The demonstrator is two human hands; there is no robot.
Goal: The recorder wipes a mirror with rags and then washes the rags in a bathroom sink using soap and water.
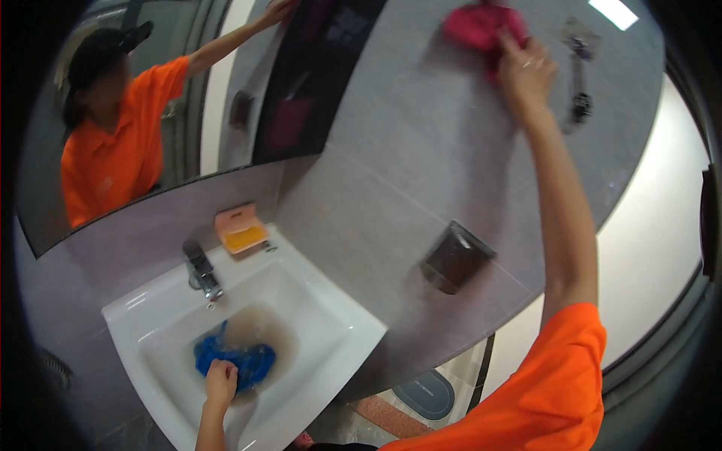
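Pink cloth [468,30] sits just beyond your right hand [528,74], clamped in its grasp; your left hand [221,382] pinches the blue cloth [254,365] under it. A slack right grip could drop the pink cloth. The metal fitting [581,107] beside that hand may block rightward strokes; the faucet [200,269] stands beyond your left.

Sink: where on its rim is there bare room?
Bare: right corner of the white sink, past the soap box; left corner, beyond the faucet. Crowded: the back rim at faucet and box, and the basin, where the left hand grips blue cloth.
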